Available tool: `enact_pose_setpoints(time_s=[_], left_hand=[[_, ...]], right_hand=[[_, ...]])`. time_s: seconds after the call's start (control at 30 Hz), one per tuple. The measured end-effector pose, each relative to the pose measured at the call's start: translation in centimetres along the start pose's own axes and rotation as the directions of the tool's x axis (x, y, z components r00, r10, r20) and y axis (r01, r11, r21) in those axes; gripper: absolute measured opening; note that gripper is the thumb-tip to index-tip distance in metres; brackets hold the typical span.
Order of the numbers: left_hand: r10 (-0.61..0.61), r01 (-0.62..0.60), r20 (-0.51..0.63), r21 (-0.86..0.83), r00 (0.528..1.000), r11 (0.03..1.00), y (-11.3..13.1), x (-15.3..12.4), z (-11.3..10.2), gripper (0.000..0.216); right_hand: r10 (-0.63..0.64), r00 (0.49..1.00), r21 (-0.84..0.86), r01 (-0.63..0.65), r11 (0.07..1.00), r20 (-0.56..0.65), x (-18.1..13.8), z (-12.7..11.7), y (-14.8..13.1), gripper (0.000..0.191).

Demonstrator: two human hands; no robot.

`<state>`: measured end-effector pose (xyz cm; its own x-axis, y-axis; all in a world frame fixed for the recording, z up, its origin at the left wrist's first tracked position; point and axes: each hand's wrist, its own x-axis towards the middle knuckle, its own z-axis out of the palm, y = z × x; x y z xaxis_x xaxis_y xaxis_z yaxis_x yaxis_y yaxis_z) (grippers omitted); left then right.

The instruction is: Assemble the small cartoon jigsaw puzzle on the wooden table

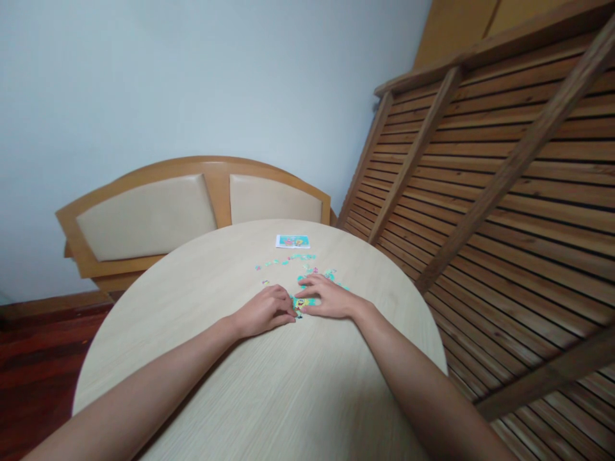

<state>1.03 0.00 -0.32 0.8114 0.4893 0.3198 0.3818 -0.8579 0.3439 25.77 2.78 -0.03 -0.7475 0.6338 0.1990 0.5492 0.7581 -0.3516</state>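
Observation:
A small, partly assembled jigsaw puzzle (302, 303) in teal and yellow lies flat on the round table, between my two hands. At its left edge, my left hand (267, 310) has its fingers curled and drawn together, with the tips touching that edge. Whatever lies between those fingertips is hidden. Over the puzzle's right side rests my right hand (330, 297), its fingers apart and thumb at the lower edge; it covers part of the puzzle. Loose puzzle pieces (302, 257) are scattered just beyond the hands, some of them partly behind my right hand.
A white-bordered picture card (293, 241) lies farther back on the pale round table (202, 358). Behind the table stands a padded wooden headboard (218, 192) against the wall. A slatted wooden panel (480, 192) leans along the right side.

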Motion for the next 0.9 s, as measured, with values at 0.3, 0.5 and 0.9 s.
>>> enact_pose_setpoints(time_s=[0.3, 0.5, 0.9], left_hand=[[0.133, -0.132, 0.01, -0.059, 0.991, 0.989, 0.3, -0.3, 0.2, 0.019], [0.108, -0.105, 0.036, -0.088, 0.993, 0.991, 0.3, -0.4, 0.2, 0.021], [0.077, -0.072, 0.058, -0.076, 0.995, 0.994, 0.1, -0.3, -0.1, 0.022]], right_hand=[[-0.017, 0.997, 0.078, 0.011, 0.997, 0.073, -0.1, -0.3, 0.0, 0.037], [-0.014, 0.998, 0.046, 0.017, 0.999, -0.061, 0.6, 0.2, 0.7, 0.033], [0.36, 0.921, -0.188, -0.384, 0.904, -0.148, 5.5, -0.4, 5.0, 0.045]])
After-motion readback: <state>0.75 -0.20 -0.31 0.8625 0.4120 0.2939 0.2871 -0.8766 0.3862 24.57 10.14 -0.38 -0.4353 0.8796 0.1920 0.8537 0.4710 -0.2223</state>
